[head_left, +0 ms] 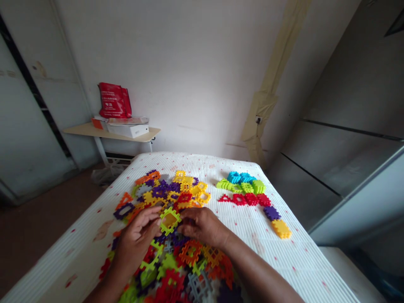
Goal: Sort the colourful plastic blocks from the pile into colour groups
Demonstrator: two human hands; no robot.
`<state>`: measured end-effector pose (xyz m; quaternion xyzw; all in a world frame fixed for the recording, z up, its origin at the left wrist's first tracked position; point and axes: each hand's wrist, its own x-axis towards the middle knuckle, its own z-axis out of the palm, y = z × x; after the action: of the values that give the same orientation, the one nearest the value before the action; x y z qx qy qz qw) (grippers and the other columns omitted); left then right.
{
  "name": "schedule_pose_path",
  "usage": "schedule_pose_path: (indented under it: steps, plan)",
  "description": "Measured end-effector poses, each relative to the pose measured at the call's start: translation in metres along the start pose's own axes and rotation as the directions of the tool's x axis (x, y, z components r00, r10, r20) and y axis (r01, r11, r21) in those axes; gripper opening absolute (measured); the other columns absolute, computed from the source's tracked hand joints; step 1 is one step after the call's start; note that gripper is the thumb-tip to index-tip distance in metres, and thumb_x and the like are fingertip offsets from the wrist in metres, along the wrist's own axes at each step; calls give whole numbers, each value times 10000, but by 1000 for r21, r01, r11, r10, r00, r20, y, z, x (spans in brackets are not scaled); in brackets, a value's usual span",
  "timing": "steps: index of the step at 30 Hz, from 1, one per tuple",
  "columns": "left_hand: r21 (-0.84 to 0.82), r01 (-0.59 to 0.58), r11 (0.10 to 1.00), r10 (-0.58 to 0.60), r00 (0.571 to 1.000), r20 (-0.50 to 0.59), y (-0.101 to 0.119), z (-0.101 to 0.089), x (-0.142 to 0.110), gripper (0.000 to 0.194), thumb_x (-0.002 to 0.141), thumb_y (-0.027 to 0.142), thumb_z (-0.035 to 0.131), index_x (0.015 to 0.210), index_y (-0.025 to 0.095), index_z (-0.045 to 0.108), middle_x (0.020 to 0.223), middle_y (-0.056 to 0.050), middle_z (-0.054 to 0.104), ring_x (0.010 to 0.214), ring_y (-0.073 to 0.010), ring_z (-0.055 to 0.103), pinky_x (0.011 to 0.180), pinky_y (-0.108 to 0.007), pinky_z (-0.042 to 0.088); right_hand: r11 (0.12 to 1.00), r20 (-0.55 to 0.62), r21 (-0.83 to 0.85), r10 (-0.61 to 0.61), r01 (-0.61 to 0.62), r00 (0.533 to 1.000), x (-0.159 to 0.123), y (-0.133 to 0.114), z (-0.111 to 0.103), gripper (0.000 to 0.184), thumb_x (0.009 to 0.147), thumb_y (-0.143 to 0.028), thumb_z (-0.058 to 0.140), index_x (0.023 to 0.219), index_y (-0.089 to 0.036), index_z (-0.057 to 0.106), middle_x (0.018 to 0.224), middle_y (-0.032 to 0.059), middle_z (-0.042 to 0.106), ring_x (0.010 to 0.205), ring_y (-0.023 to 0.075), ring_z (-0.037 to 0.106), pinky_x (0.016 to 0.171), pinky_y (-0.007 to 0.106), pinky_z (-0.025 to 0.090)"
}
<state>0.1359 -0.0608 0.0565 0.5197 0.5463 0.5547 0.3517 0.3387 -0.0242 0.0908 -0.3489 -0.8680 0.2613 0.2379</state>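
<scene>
A lime-green square building tile with notched edges and an open middle is held up between my two hands. My left hand pinches its left edge between thumb and fingers. Curled at the tile's right edge are the fingers of my right hand, their tips partly hidden. Below and beyond both hands spreads a loose heap of notched plastic tiles, among them a red tile, a grey lattice tile, an orange tile and a yellow tile.
On the right of the covered table lie grouped tiles: blue stacks, green stacks, red stacks, a purple stack and a yellow stack. A side table by the wall bears a red bag and a white box.
</scene>
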Motion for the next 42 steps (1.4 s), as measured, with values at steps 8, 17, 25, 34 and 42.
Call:
schedule_pose_path:
  steps: [8, 17, 25, 34, 42]
  plan:
    - [-35, 27, 999, -27, 1000, 5, -4, 0, -2, 424, 693, 441, 653, 1037, 205, 581, 1026, -64, 658, 879, -207, 634, 718, -287, 544, 986, -157, 169, 22, 5, 987, 2, -3, 12, 142, 863, -273, 511, 870, -191, 625, 769, -8, 623, 667, 94, 554, 604, 176, 421]
    - [-193, 191, 962, -160, 973, 165, -2, -10, 0, 339, 707, 467, 633, 931, 216, 595, 634, 3, 655, 590, -163, 601, 575, -270, 495, 983, -224, -71, -182, 171, 957, 1, -1, 9, 180, 868, -186, 452, 917, -205, 624, 893, 41, 657, 856, 133, 602, 768, 236, 473]
    - [-243, 225, 944, -204, 973, 109, -8, -9, 3, 316, 642, 420, 704, 838, 191, 611, 639, 2, 655, 592, -160, 616, 594, -281, 502, 962, -171, -205, -218, 182, 961, 1, 5, 14, 207, 856, -149, 437, 977, -193, 599, 913, 57, 644, 845, 142, 598, 745, 236, 473]
    - [-212, 162, 964, -172, 985, -25, -2, -7, 2, 376, 617, 448, 727, 843, 170, 614, 643, -8, 671, 604, -168, 641, 620, -275, 520, 993, -292, 65, -74, 97, 954, 5, -3, 15, 311, 697, -231, 670, 1001, -197, 614, 950, 40, 609, 852, 151, 581, 753, 256, 471]
    - [-141, 106, 984, -113, 993, -41, 2, -3, -2, 331, 624, 427, 723, 827, 186, 623, 632, -2, 670, 608, -168, 642, 628, -269, 534, 999, -285, 44, -16, 29, 958, 0, -14, 15, 323, 747, -338, 668, 1023, -191, 588, 947, 42, 588, 851, 162, 562, 749, 267, 462]
